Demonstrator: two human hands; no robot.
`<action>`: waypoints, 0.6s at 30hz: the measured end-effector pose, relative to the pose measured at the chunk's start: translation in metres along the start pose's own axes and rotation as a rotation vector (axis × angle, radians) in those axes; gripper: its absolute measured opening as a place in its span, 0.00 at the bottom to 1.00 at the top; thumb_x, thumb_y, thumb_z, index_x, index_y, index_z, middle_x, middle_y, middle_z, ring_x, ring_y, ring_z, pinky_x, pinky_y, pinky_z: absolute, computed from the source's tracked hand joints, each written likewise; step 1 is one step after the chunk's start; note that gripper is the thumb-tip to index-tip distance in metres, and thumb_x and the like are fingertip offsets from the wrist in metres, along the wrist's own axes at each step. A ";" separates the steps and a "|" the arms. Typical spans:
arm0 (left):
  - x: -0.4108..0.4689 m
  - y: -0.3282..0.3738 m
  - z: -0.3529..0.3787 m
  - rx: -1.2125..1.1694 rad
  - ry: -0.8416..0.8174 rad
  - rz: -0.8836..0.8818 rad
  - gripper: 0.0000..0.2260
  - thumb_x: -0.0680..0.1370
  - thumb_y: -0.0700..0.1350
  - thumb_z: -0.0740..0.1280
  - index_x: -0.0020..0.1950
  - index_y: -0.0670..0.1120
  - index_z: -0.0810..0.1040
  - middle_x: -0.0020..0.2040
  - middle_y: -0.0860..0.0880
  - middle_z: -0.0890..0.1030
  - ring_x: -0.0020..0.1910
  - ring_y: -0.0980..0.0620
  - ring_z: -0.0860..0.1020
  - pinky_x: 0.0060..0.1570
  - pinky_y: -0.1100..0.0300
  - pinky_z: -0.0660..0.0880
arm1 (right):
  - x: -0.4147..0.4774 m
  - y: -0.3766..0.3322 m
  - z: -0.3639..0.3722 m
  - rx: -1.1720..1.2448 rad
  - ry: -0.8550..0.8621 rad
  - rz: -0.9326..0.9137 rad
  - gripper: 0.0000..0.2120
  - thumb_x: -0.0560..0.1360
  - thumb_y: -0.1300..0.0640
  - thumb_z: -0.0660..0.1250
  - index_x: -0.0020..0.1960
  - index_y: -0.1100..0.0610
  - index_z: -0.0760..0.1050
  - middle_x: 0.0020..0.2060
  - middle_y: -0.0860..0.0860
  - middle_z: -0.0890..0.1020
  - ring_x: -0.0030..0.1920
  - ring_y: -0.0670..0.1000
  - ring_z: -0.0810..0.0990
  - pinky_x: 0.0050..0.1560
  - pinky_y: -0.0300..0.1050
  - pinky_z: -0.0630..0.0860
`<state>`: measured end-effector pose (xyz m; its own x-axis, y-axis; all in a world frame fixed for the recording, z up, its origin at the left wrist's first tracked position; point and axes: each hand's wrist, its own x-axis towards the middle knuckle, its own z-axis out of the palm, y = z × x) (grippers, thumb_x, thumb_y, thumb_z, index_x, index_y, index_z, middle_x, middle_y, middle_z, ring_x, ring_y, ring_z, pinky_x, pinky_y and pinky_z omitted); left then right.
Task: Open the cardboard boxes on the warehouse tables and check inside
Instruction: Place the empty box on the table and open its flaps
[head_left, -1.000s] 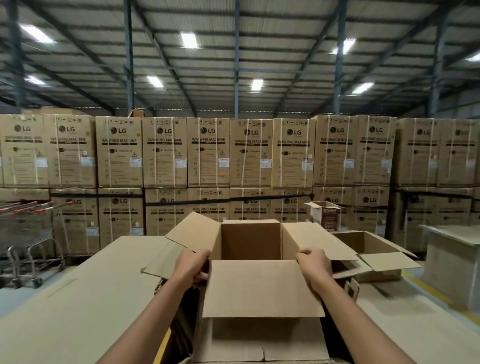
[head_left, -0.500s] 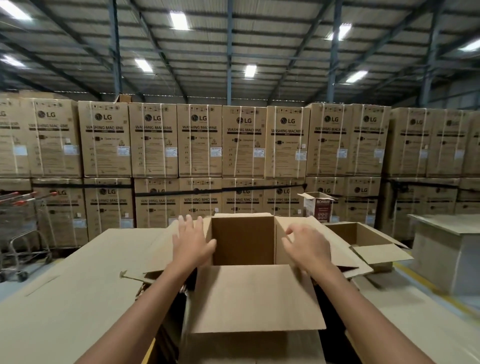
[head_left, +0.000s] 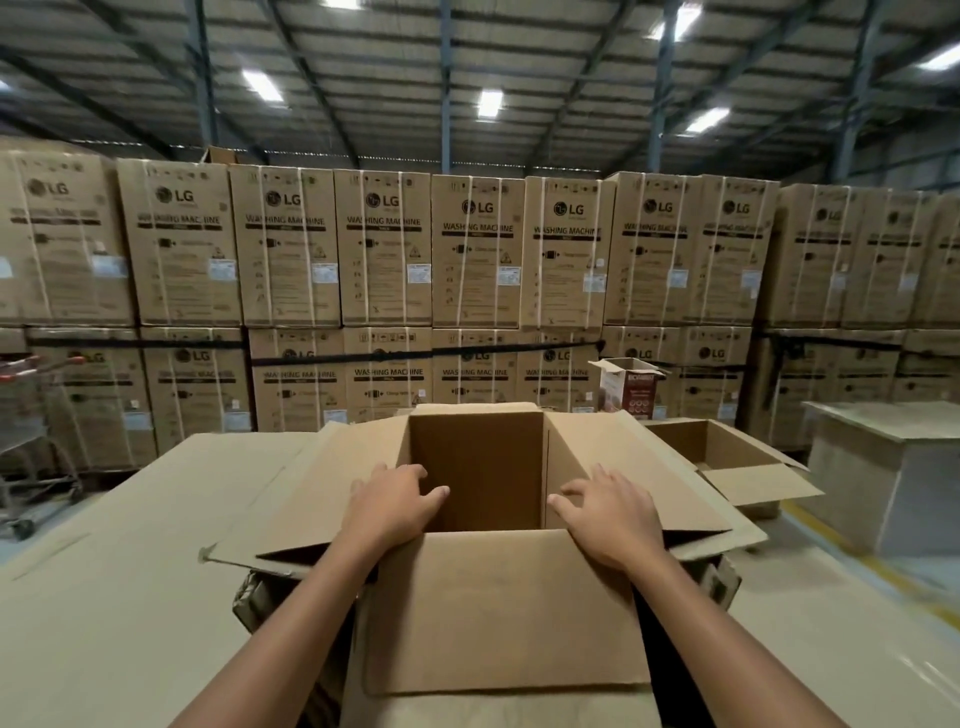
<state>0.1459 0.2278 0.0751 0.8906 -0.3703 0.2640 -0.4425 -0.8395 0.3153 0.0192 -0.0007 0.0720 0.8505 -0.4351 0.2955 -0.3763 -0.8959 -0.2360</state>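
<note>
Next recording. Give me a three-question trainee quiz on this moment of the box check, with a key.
1. True or false: the near flap of the front box is folded down toward the person.
2. The left hand and right hand rest: A) on its side flaps, beside the opening; B) on its far flap; C) on its near flap.
3. Fill in: the stacked cartons behind it read "LG ____ ____".
Key: 1 true; 2 A; 3 washing machine.

A warehouse: stacked washing-machine cartons (head_left: 478, 249) under a steel-truss roof (head_left: 447, 78).
</note>
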 end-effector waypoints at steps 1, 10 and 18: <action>-0.003 0.000 0.001 -0.081 0.090 0.009 0.22 0.81 0.61 0.61 0.70 0.51 0.76 0.63 0.51 0.81 0.62 0.51 0.77 0.62 0.49 0.75 | -0.003 0.001 -0.001 0.025 0.029 -0.022 0.24 0.79 0.33 0.53 0.67 0.41 0.76 0.72 0.48 0.71 0.72 0.51 0.67 0.72 0.55 0.63; -0.046 -0.005 0.000 -0.020 0.229 0.122 0.22 0.82 0.63 0.55 0.64 0.53 0.79 0.59 0.53 0.82 0.61 0.52 0.76 0.59 0.53 0.73 | -0.041 -0.001 -0.004 0.090 0.063 -0.202 0.24 0.81 0.35 0.48 0.67 0.41 0.76 0.77 0.50 0.65 0.77 0.51 0.60 0.74 0.53 0.54; -0.121 0.045 -0.018 0.015 0.014 0.204 0.23 0.84 0.60 0.52 0.73 0.51 0.71 0.74 0.51 0.72 0.78 0.47 0.61 0.76 0.47 0.58 | -0.108 0.018 -0.048 0.043 -0.139 -0.308 0.30 0.79 0.32 0.51 0.73 0.49 0.69 0.71 0.47 0.70 0.73 0.52 0.65 0.72 0.53 0.64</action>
<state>0.0165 0.2417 0.0737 0.7814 -0.5275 0.3334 -0.6115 -0.7538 0.2404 -0.0975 0.0259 0.0805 0.9650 -0.1255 0.2302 -0.0807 -0.9775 -0.1948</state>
